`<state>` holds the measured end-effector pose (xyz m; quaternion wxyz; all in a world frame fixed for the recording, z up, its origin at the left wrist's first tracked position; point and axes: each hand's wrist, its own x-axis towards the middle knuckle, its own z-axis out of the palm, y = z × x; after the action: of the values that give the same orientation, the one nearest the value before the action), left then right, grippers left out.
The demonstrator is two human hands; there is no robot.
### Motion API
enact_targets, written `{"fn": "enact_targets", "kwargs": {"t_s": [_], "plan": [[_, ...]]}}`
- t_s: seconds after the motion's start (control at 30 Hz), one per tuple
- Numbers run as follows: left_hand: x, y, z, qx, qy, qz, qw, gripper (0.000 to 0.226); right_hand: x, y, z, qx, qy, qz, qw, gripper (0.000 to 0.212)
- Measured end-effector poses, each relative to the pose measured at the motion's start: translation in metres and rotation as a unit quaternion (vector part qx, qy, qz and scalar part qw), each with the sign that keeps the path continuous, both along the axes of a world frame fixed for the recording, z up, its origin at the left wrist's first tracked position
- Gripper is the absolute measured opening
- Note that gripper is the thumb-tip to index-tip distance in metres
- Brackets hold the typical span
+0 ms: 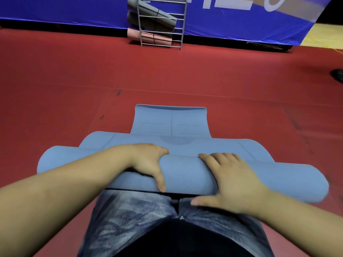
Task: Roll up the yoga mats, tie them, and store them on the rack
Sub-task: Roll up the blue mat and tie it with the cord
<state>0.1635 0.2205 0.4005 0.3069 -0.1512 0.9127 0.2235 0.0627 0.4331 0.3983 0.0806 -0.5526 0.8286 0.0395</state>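
A blue yoga mat (185, 173) lies on the red floor in front of my knees, its near part wound into a thick roll and its far end (170, 119) still flat. My left hand (150, 162) grips the roll left of centre, fingers over the top and thumb down the near side. My right hand (230, 180) wraps the roll right of centre, fingers across the top, thumb below. A metal wire rack (161, 30) stands far ahead with two grey rolled mats (148, 15) and a pink rolled mat (148, 37) on it.
Red floor covering (74, 80) spreads all round the mat. A blue banner wall (232, 21) runs behind the rack. A dark shoe (337, 75) shows at the right edge. My jeans-clad knees (133, 216) are just behind the roll.
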Motion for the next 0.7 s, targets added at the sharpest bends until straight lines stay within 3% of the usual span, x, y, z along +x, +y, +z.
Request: {"fn": "enact_targets", "kwargs": {"t_s": [0.1, 0.2, 0.27, 0.37, 0.47, 0.53, 0.6, 0.7], "plan": [[-0.007, -0.002, -0.003, 0.014, -0.006, -0.002, 1.0, 0.075, 0.0, 0.0, -0.022, -0.05, 0.064, -0.004, 0.997, 0.11], [-0.008, -0.002, 0.002, 0.006, -0.019, 0.003, 1.0, 0.08, -0.007, -0.006, -0.028, -0.062, 0.059, -0.012, 0.996, 0.097], [0.001, 0.004, 0.008, -0.07, 0.036, -0.032, 0.996, 0.092, -0.013, -0.009, -0.022, -0.04, 0.035, -0.005, 0.999, 0.094], [0.022, 0.03, 0.004, -0.216, 0.171, -0.103, 0.956, 0.103, -0.026, -0.021, -0.011, 0.033, -0.037, -0.01, 0.999, 0.094], [0.033, 0.052, -0.016, -0.29, 0.151, -0.089, 0.941, 0.119, -0.037, -0.035, -0.004, 0.052, -0.081, -0.013, 0.995, 0.09], [0.031, 0.047, -0.032, -0.319, 0.182, -0.07, 0.928, 0.127, -0.042, -0.042, -0.002, 0.07, -0.119, -0.015, 0.99, 0.087], [0.026, 0.037, -0.042, -0.299, 0.258, -0.054, 0.917, 0.114, -0.046, -0.05, 0.0, 0.092, -0.151, -0.022, 0.984, 0.086], [0.017, 0.026, -0.045, -0.279, 0.297, -0.057, 0.912, 0.101, -0.051, -0.051, 0.003, 0.093, -0.144, -0.029, 0.985, 0.096]]}}
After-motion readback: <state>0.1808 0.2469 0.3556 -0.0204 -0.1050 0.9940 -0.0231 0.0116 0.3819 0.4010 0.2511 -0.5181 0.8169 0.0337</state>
